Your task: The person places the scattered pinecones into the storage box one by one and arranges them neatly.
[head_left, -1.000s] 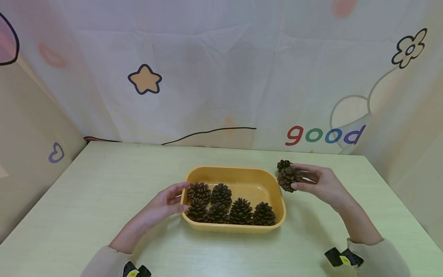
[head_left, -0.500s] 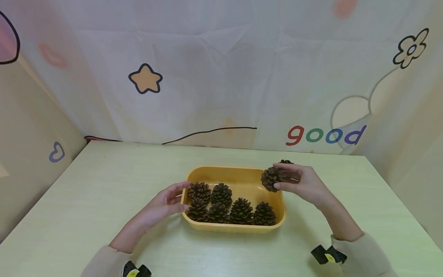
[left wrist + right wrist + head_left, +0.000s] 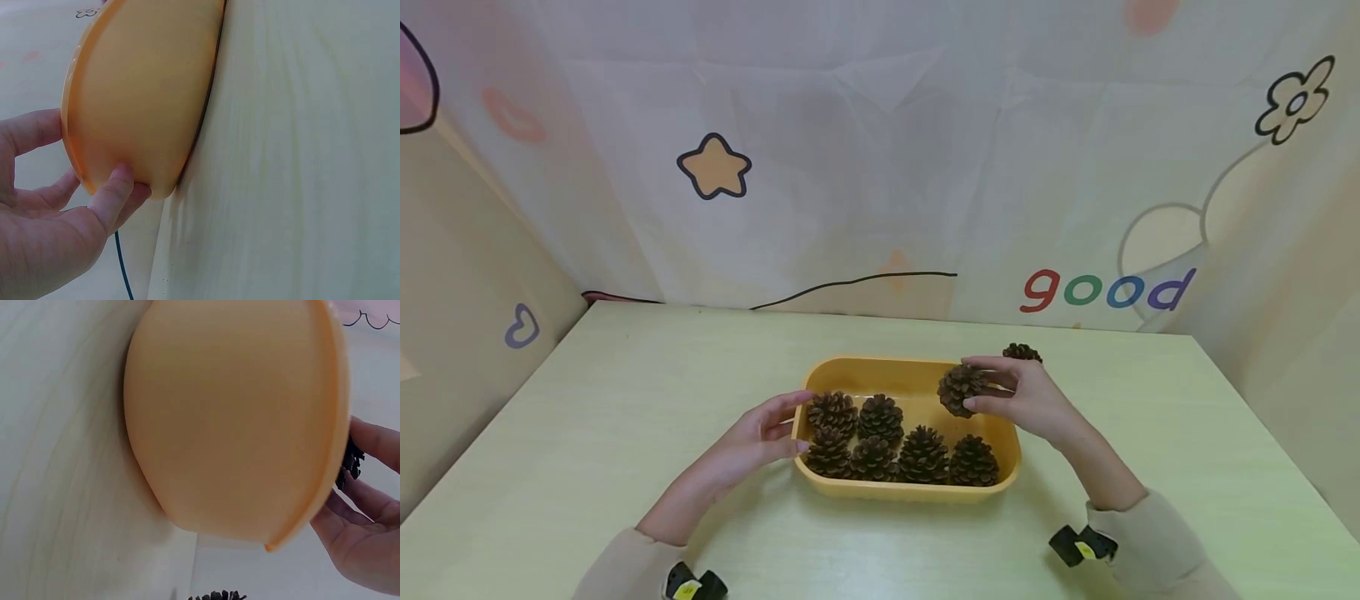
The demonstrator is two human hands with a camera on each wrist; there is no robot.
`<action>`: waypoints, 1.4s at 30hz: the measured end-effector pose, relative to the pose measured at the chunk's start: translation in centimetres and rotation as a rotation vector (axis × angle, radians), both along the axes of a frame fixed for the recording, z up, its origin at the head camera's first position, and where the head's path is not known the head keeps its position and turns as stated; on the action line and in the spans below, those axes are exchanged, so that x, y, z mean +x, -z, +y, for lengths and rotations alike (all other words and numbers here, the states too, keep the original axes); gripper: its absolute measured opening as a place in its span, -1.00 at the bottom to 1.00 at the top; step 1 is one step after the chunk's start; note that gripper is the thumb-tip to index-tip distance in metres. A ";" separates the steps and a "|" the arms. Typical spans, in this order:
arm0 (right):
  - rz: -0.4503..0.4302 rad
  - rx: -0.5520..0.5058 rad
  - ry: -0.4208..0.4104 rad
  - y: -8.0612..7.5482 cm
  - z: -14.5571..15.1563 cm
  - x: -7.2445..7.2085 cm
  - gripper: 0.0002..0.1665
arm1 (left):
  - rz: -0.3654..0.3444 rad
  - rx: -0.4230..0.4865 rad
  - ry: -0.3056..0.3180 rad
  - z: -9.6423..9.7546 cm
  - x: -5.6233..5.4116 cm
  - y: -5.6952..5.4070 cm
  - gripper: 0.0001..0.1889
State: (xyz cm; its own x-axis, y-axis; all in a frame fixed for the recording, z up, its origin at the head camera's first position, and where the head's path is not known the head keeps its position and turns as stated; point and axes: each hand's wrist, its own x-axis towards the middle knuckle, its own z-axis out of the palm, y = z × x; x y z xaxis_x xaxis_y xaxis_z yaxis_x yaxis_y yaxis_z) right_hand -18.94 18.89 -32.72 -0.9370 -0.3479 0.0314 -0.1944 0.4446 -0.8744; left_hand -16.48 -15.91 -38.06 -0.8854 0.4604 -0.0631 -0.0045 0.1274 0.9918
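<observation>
A yellow plastic tub stands on the table, with several brown pine cones along its front and left side. My right hand holds another pine cone between thumb and fingers, over the back right part of the tub. In the right wrist view the tub wall hides most of that cone. At the tub's left end my left hand holds the rim and outer wall, thumb and fingers spread around it. The left wrist view has these fingers against the tub's outside.
One more pine cone lies on the table behind the right hand, partly covered by it. A printed cloth hangs behind the table's back edge. Black wrist devices sit at both sleeves.
My right hand has carried its pine cone leftward from beside the tub to over its inside, uncovering the loose cone behind. The left hand and tub have stayed in place.
</observation>
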 end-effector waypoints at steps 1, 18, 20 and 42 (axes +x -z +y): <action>0.000 0.006 0.002 0.1 -0.1 -0.1 -0.37 | 0.001 -0.002 -0.002 0.0 0.0 0.0 -0.30; -0.030 -0.004 -0.039 1.9 -2.2 -1.2 -0.41 | -0.003 0.004 0.000 -0.1 0.0 0.1 -0.29; -0.041 0.000 -0.036 2.0 -2.4 -1.3 -0.41 | -0.004 0.005 0.001 -0.1 0.0 0.2 -0.29; -0.041 0.186 -0.028 3.2 -4.0 -2.3 -0.46 | -0.005 0.003 -0.002 0.0 0.0 0.1 -0.29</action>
